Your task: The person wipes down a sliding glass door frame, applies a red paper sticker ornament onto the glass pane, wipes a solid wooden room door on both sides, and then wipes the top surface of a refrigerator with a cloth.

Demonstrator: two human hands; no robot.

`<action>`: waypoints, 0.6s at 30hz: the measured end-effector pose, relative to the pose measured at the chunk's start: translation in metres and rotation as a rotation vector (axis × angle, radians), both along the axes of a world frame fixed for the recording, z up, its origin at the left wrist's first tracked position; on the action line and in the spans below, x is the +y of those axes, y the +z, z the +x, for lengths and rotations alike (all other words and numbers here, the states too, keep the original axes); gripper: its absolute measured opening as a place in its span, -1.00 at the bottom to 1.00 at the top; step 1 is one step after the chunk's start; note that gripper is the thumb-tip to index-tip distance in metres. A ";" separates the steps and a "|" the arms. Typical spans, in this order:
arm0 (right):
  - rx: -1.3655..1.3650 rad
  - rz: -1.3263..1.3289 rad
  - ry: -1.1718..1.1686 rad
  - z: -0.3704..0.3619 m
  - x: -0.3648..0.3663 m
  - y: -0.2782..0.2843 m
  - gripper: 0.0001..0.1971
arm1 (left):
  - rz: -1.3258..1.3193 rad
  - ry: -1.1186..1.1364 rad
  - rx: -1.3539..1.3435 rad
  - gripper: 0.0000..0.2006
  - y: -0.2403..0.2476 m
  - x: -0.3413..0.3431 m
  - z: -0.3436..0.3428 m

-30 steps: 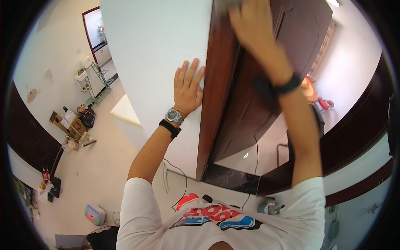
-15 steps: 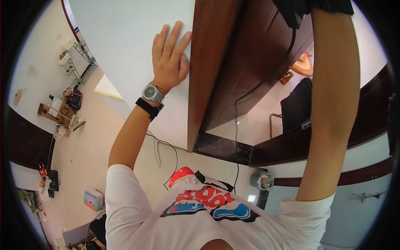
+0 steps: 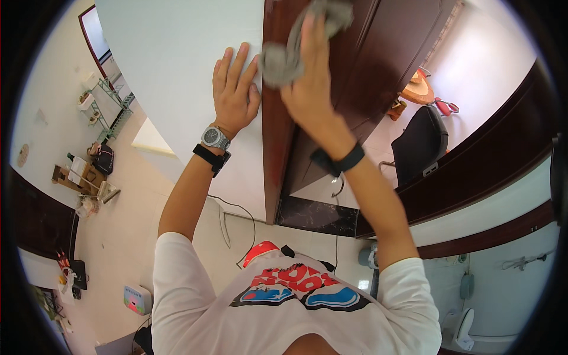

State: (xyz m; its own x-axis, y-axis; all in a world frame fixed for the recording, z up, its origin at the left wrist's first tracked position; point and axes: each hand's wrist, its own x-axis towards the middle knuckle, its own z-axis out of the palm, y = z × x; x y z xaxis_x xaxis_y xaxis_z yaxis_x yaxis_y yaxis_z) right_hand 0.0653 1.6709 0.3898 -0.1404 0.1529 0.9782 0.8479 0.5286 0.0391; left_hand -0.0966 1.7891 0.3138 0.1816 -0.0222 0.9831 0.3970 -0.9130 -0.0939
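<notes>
Flat against the white wall (image 3: 183, 53), my left hand (image 3: 235, 97) has its fingers spread and holds nothing. A silver watch (image 3: 215, 137) and a black band are on that wrist. To its right, my right hand (image 3: 309, 94) grips a crumpled grey cloth (image 3: 281, 66), slightly blurred by motion. The cloth lies over the dark reddish-brown door frame (image 3: 274, 148), near the wall's edge. Behind it is the brown panelled door (image 3: 384, 59). A black strap (image 3: 349, 158) circles my right wrist, with a cable hanging below it.
A thin black cable (image 3: 251, 222) trails over the floor near my body. Beyond the doorway are a black chair (image 3: 419, 142) and a round wooden table (image 3: 418, 92). A dark stone threshold (image 3: 316, 215) lies below the frame. Left are a green rack (image 3: 106, 109) and boxes (image 3: 89, 174).
My right arm has come down from the upper right and swung left, bringing the grey cloth onto the door frame. My left hand stays on the wall, with a slight shift in view.
</notes>
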 end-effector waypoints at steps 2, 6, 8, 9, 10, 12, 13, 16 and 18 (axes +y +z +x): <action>0.017 -0.101 -0.034 0.005 -0.013 -0.073 -0.04 | 0.001 0.006 0.046 -0.35 0.003 -0.003 0.002; -0.011 -0.303 -0.146 0.020 -0.052 -0.213 -0.04 | 0.005 0.012 0.094 -0.36 0.005 -0.004 0.005; -0.013 -0.363 -0.120 0.021 -0.069 -0.220 -0.05 | 0.023 0.049 0.119 -0.37 0.002 -0.002 -0.003; -0.019 -0.436 -0.095 0.025 -0.073 -0.220 -0.05 | 0.023 0.052 0.109 -0.37 -0.001 0.000 -0.006; -0.024 -0.438 -0.097 0.028 -0.076 -0.208 -0.05 | 0.038 0.066 0.108 -0.37 -0.004 0.002 -0.007; -0.043 -0.388 -0.082 0.034 -0.072 -0.174 -0.04 | 0.044 0.085 0.107 -0.38 -0.009 0.005 -0.009; -0.057 -0.309 -0.080 0.038 -0.065 -0.147 -0.04 | 0.041 0.092 0.105 -0.37 -0.008 0.004 -0.009; 0.003 -0.098 -0.004 0.031 -0.029 -0.035 -0.07 | 0.030 0.106 0.101 -0.37 -0.016 0.009 -0.011; -0.034 0.036 -0.050 0.042 -0.020 0.040 -0.16 | 0.059 0.074 0.086 -0.36 -0.019 0.012 0.000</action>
